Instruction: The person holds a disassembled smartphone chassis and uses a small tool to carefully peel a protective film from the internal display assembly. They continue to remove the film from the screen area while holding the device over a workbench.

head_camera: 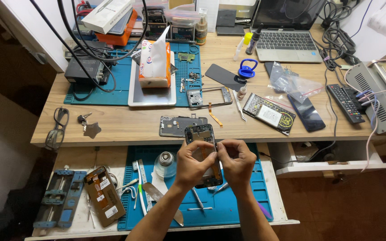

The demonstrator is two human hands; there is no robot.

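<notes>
- Left hand [193, 164] grips the opened smartphone [203, 147] from its left edge, above the blue work mat [237, 201] in the pulled-out drawer.
- The phone stands back-off, dark circuit boards and an orange flex strip exposed.
- Right hand [237, 161] pinches its right edge, fingertips closed on the frame.

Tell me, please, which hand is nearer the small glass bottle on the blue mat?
Left. The left hand sits just right of the small glass bottle; the right hand is farther right, beyond the opened phone both hold.
</notes>
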